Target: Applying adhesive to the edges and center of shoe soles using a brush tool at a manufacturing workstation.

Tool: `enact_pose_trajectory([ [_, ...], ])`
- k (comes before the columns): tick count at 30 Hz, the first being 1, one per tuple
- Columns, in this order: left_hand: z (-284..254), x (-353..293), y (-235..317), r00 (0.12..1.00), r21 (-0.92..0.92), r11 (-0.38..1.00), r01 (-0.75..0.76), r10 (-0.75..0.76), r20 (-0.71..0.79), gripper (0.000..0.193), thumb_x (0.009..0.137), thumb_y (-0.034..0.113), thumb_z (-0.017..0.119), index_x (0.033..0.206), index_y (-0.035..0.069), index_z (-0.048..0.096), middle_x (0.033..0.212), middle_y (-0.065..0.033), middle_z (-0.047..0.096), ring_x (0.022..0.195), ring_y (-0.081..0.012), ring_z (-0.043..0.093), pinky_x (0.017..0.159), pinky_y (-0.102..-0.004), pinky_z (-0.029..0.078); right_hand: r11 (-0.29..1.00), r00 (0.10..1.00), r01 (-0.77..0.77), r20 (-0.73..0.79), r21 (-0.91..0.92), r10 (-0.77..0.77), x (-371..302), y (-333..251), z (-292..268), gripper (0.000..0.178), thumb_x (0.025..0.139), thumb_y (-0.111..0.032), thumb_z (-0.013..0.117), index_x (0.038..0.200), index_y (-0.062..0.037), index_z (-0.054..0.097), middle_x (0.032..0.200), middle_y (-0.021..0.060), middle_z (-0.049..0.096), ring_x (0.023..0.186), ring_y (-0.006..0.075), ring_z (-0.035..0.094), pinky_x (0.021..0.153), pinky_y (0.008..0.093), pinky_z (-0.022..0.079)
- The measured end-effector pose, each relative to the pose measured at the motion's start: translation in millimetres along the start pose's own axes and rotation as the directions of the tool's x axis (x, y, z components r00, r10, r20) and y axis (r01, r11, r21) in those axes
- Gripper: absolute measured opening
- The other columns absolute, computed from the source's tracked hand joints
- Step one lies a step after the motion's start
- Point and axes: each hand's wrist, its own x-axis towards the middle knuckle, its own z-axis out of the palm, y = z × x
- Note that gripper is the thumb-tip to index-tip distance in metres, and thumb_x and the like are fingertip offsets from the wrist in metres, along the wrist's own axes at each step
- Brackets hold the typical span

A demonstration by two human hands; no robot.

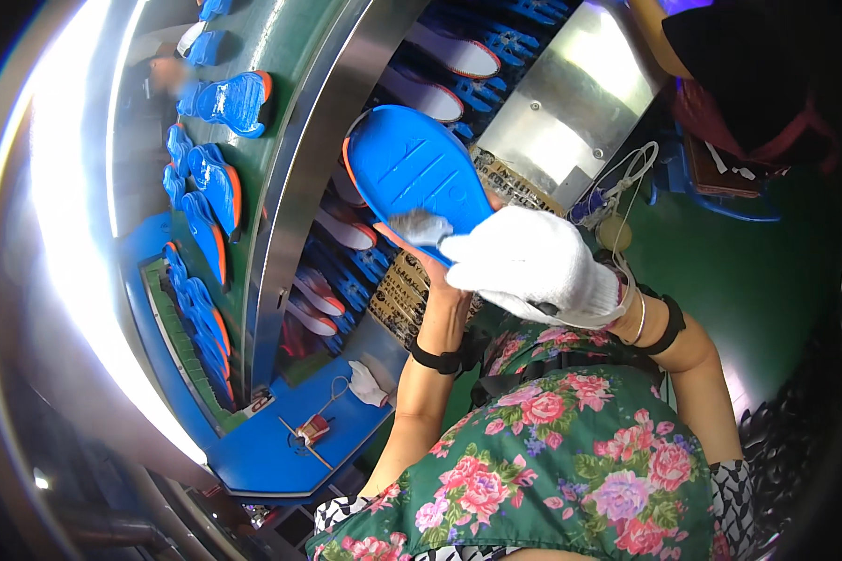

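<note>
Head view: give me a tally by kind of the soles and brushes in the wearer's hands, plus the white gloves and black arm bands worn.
Blue sole, in the left hand: 1
Brush, in the right hand: 1
White glove, worn: 1
Black arm bands: 2
Total: 5

Curled right hand (526, 264) beside left hand (435, 269)

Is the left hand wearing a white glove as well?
No, the left hand shows bare skin beneath the blue sole, while only the right hand wears a white glove.
</note>
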Motion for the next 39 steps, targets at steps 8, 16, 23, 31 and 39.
enact_pose_trajectory([
  [8,-1.1,7.0,7.7,0.992,-0.031,0.994,0.105,-0.103,0.070,0.116,0.071,0.100,0.045,0.142,0.008,0.049,0.127,-0.0180,0.062,0.113,-0.0349,0.059,0.101,-0.0488,0.048,0.993,0.992,-0.091,0.091,0.069,0.085,6.9,0.9,-14.4,0.012,0.080,-0.005,0.079,0.093,-0.0061,0.079,0.105,0.0128,0.078,0.090,0.0278,0.074,0.081,0.0386,0.058],
  [16,-10.2,23.0,18.4,0.936,-0.113,0.989,0.098,-0.053,0.348,0.116,0.070,0.100,0.048,0.139,0.007,0.051,0.123,-0.0186,0.065,0.109,-0.0344,0.060,0.098,-0.0477,0.049,0.796,0.884,-0.436,0.034,0.420,0.466,-4.6,4.8,-7.0,0.014,0.083,0.007,0.075,0.092,-0.0026,0.077,0.099,0.0141,0.077,0.092,0.0251,0.075,0.084,0.0360,0.060],
  [23,-0.2,27.7,19.0,0.978,-0.113,0.988,0.109,-0.086,0.189,0.122,0.055,0.103,0.057,0.119,-0.001,0.057,0.100,-0.0164,0.066,0.091,-0.0275,0.057,0.085,-0.0430,0.049,0.590,0.816,-0.496,0.111,0.637,0.567,-11.9,7.2,-0.6,0.013,0.081,0.005,0.079,0.092,-0.0018,0.077,0.098,0.0132,0.077,0.090,0.0238,0.075,0.084,0.0352,0.059],
  [31,1.1,33.9,16.6,0.985,-0.201,0.979,0.006,0.030,0.172,0.129,0.059,0.100,0.057,0.143,0.003,0.045,0.113,-0.0256,0.067,0.095,-0.0428,0.066,0.082,-0.0611,0.055,0.961,0.969,-0.247,0.002,0.127,0.249,-11.9,-1.2,-10.9,0.020,0.077,-0.001,0.080,0.097,-0.0034,0.077,0.103,0.0149,0.077,0.085,0.0272,0.072,0.077,0.0383,0.057],
  [39,12.6,39.0,1.0,0.997,-0.085,0.994,0.066,-0.063,0.042,0.136,0.055,0.110,0.036,0.133,0.000,0.053,0.104,-0.0232,0.067,0.088,-0.0400,0.069,0.076,-0.0505,0.059,0.994,0.995,-0.096,-0.035,-0.057,0.094,0.0,3.2,-5.7,0.027,0.080,-0.005,0.081,0.107,-0.0068,0.078,0.106,0.0112,0.077,0.090,0.0267,0.072,0.079,0.0380,0.058],
])
